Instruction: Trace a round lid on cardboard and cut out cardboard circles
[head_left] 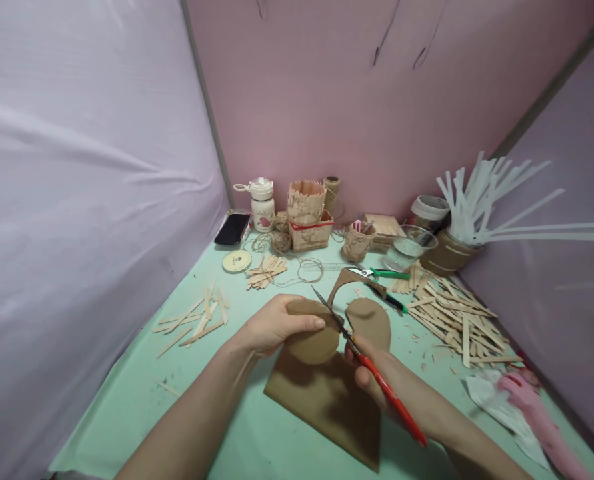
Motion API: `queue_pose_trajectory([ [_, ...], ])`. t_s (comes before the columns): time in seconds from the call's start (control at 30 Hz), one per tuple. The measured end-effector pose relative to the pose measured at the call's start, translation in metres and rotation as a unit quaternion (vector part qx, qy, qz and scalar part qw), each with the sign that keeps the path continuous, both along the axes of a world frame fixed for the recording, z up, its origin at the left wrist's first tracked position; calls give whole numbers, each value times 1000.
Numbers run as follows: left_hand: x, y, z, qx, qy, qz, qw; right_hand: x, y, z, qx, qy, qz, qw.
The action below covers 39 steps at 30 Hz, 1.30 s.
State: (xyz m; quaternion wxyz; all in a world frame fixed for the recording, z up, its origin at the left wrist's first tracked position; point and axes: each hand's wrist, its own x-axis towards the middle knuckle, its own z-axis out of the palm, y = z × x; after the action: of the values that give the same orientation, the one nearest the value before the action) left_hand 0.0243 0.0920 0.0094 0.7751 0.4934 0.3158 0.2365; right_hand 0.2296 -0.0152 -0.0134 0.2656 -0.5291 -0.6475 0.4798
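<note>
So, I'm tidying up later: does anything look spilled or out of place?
Small wood chips lie strewn beside the sprawling heap of craft sticks, looking like loose scraps. A crumpled white sheet near it also looks untidy. The red-handled scissors in the right hand look fine; I see no spilled liquid.

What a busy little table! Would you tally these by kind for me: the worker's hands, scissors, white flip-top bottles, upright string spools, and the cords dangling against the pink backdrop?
Hands: 2, left hand and right hand
Scissors: 1
White bottle: 1
String spool: 1
Dangling cords: 3
Total: 8
</note>
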Motion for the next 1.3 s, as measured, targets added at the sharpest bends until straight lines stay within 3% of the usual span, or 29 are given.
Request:
queue_pose_trajectory([
  [0.3,-1,2,3,0,-3,-4,1000,0,-1,-5,16,-41,1,999],
  [0.8,-2,6,-1,5,38,-5,999,3,-1,4,-57,-119,-11,991],
  [1.3,-2,10,-3,-2,29,-33,999,5,6,6,-115,-114,-12,987],
])
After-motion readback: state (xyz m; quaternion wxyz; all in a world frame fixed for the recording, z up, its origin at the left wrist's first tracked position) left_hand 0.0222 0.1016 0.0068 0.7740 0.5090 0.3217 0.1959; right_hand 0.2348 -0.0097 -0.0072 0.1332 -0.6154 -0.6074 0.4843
